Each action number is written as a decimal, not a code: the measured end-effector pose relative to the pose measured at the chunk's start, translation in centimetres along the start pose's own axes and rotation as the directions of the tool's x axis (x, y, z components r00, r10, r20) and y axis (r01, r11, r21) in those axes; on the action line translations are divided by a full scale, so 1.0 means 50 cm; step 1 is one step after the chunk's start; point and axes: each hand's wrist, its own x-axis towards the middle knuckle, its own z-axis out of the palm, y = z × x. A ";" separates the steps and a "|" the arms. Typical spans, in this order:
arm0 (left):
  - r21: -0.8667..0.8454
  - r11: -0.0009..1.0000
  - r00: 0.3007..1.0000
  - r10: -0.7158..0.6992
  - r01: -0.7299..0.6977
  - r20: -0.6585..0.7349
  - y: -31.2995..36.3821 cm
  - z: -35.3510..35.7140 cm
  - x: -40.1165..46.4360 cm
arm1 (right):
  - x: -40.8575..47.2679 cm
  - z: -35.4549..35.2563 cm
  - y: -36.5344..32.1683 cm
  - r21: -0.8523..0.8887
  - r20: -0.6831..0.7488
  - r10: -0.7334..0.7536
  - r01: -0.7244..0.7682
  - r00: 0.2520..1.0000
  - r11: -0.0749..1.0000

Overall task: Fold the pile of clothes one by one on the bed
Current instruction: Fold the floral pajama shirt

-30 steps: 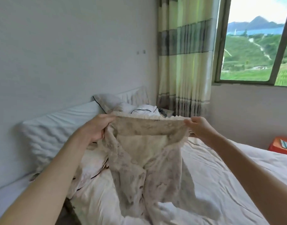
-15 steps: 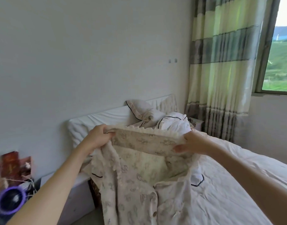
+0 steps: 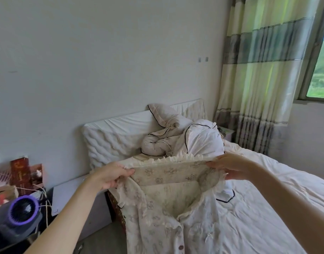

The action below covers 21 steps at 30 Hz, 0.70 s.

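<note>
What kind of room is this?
Most likely a bedroom. There is a bed with a pillow against the wall, a heap of clothes on it, and a curtain by the window.

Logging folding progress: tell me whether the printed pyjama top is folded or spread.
Spread, not folded. The left hand and right hand grip the printed pyjama top at its shoulders, its buttoned front hanging open-length below.

purple fan point(image 3: 22, 211) low left, striped curtain point(image 3: 263, 74), maybe boxes point(image 3: 20, 173).
</note>
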 end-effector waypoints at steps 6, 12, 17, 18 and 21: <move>-0.461 0.871 0.981 -0.102 0.169 0.166 -0.030 0.012 0.009 | 0.000 -0.009 0.034 0.342 0.245 -0.004 -0.083 0.969 0.936; -0.272 0.962 0.962 0.106 -0.035 0.251 -0.015 0.003 0.008 | -0.016 -0.003 0.028 -0.077 0.227 -0.215 0.237 0.950 0.968; 0.464 0.815 0.936 0.263 -0.346 0.236 -0.018 -0.003 0.003 | -0.034 0.012 0.030 -0.809 0.145 -0.399 0.341 0.905 0.479; 0.600 0.706 0.926 0.312 -0.376 0.213 -0.021 0.006 0.006 | -0.033 0.008 0.031 -0.825 0.130 -0.431 0.338 0.893 0.452; 0.750 0.518 0.873 0.460 -0.411 0.161 -0.017 0.015 0.011 | -0.031 -0.009 0.013 -0.840 0.065 -0.464 0.299 0.883 0.452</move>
